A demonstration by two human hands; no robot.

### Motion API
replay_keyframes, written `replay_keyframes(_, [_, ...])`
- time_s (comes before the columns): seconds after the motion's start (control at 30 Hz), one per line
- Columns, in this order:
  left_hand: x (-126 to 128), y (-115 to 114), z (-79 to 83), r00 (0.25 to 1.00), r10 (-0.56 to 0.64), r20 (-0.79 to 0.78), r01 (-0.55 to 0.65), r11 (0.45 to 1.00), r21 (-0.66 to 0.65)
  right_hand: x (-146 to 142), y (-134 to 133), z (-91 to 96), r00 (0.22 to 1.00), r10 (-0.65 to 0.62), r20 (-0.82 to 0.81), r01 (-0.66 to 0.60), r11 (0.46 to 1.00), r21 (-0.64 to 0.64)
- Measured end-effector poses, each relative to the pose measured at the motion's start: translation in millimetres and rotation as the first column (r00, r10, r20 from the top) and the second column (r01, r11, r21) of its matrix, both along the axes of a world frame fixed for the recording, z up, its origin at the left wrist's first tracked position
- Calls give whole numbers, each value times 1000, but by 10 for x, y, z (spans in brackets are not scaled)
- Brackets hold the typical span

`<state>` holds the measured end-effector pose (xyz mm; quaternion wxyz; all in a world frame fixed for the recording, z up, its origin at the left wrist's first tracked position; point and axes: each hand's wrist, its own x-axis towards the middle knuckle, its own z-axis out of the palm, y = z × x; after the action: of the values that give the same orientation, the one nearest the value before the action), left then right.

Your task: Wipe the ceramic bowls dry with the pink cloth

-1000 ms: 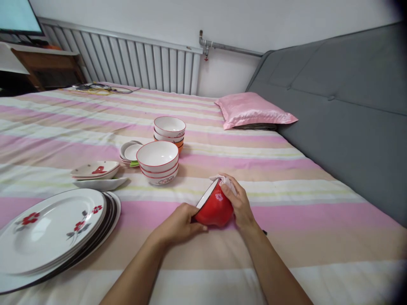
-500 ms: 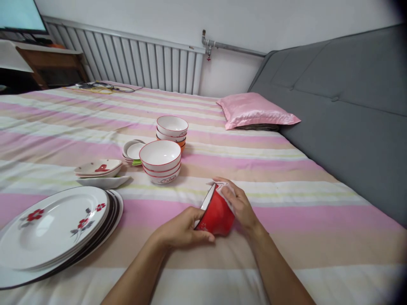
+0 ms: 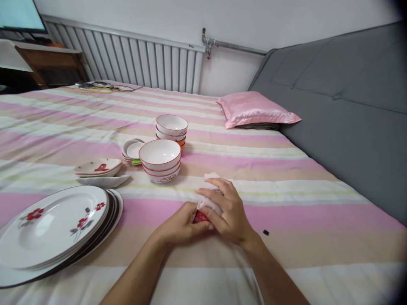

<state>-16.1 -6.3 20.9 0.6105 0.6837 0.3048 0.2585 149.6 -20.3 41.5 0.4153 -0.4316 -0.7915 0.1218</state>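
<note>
1. Head view, left hand [image 3: 187,225]: it is closed on the red bowl [image 3: 201,216], the thumb lying along the near side; the other fingers are mostly hidden, so how far they reach inside or under it I cannot tell.
2. Head view, right hand [image 3: 229,212]: it is partly open, fingers spread and bent over a crumpled white cloth [image 3: 211,206], which it holds against the bowl; one end of the cloth sticks out beyond the fingertips.
3. Head view, the relation between them: the bowl sits between the two hands, straight ahead of the wearer and low over the striped bedspread [image 3: 318,245]; neither hand is nearer, since the left grips it from its left side and the right covers it from the right and above; only a red patch with a dark edge shows, so its tilt and any long axis cannot be told.
4. Head view, round about: a stack of white bowls [image 3: 161,156] stands beyond the hands to the left, well apart from them; a stack of plates [image 3: 52,224] lies farther left, near the wearer; a small black object [image 3: 266,232] lies just right of the right wrist.
</note>
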Motion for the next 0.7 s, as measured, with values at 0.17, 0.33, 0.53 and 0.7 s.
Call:
replay_keyframes(0.17, [2, -2, -8, 993, -117, 34, 120, 987, -107, 209, 213, -179, 848, -123, -515, -105, 914, -392])
replay_keyframes(0.33, [10, 5, 32, 992, -109, 58, 115, 987, -112, 228, 258, -259, 698, -230, -678, -216, 836, -505])
replay_keyframes(0.53, [13, 25, 46, 997, -24, 73, 35, 989, -146, 189, 278, -292, 505, -366, -782, -270, 793, -546])
replay_keyframes(0.7, [33, 51, 23, 940, 180, 290, -82, 943, -322, 169, 326, -319, 269, -462, -845, -350, 771, -533])
